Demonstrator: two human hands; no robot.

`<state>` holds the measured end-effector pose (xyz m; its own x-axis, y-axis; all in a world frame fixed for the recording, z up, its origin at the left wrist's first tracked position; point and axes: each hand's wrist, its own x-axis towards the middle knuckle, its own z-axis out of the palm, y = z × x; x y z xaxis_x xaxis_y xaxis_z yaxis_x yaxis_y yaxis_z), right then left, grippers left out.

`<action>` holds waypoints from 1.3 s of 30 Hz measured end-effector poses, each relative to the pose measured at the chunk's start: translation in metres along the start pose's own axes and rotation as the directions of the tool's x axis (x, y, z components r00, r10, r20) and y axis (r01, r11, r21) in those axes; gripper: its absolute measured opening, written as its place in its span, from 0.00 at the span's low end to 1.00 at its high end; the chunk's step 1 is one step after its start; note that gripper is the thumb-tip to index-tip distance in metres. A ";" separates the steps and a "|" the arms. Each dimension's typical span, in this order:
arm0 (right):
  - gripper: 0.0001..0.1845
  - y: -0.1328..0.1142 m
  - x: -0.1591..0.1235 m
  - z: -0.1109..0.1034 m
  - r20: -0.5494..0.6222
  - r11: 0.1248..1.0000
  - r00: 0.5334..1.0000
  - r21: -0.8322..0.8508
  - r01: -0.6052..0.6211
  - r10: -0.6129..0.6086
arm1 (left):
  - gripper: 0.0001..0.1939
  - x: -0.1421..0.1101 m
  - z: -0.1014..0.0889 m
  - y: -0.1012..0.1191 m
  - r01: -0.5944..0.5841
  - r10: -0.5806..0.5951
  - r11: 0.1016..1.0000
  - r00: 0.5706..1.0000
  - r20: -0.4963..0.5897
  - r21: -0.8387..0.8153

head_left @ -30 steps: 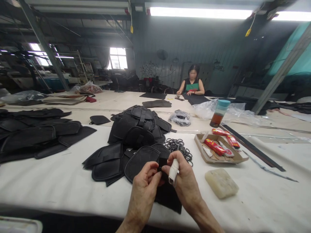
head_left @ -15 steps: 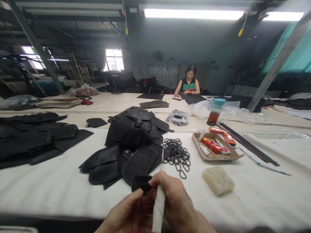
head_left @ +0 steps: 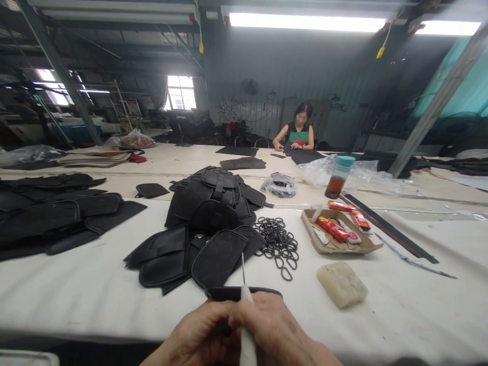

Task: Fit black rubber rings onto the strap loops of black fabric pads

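Leftmost on the white-covered table (head_left: pixel 87 290) lies a stack of black pieces (head_left: pixel 57 218). Next, farther back, a small black patch (head_left: pixel 151 190) lies flat by itself. Near the middle rises a heap (head_left: pixel 206 203) of black pieces with stitched edges and straps.

Below the heap, at the near edge, my left hand (head_left: pixel 194 328) is curled closed on a black flap (head_left: pixel 224 293); its fingertips are hidden. The flap shows as a thin dark edge just beyond my knuckles. Right against that hand, my right hand (head_left: pixel 280 325) is closed around the pale handle of an awl (head_left: pixel 247 345), whose metal shaft points up and away. I cannot tell whether the right fingers also grip the flap.

Right of the heap sit loose black rings (head_left: pixel 277 241), then a bottle (head_left: pixel 339 178) with a blue lid, a shallow carton (head_left: pixel 343 248) holding red packets (head_left: pixel 331 229), and a yellowish block (head_left: pixel 342 284). Farthest right, dark strips (head_left: pixel 392 229) lie slantwise.
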<state>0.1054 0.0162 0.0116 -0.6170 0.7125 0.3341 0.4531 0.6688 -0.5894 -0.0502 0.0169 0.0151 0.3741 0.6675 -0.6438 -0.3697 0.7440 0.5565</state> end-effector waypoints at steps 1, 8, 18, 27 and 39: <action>0.14 0.000 -0.001 -0.001 -0.027 1.000 1.000 0.007 0.007 -0.006 | 0.07 0.001 0.003 0.001 -0.016 0.016 1.000 1.000 -0.007 0.019; 0.11 0.004 -0.002 -0.003 -0.096 0.999 0.994 -0.002 0.045 -0.045 | 0.05 0.003 0.016 0.004 -0.053 0.071 0.990 0.989 -0.132 0.131; 0.09 -0.009 -0.003 -0.013 -0.059 0.997 0.995 0.024 -0.076 0.077 | 0.02 0.001 0.012 0.003 -0.067 0.074 0.991 0.995 -0.062 0.114; 0.09 -0.003 -0.013 -0.006 -0.155 0.997 0.985 -0.007 0.072 -0.072 | 0.01 0.012 0.015 -0.005 -0.172 0.176 0.983 0.981 -0.076 0.056; 0.04 0.003 -0.021 0.018 -0.571 0.952 0.773 0.051 -0.302 0.276 | 0.10 0.029 0.012 -0.010 -0.240 0.240 0.970 0.970 -0.030 -0.019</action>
<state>0.1083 -0.0011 -0.0101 0.0155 0.8566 0.5158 0.5851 0.4106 -0.6994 -0.0254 0.0288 -0.0031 0.2489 0.8252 -0.5070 -0.4651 0.5610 0.6848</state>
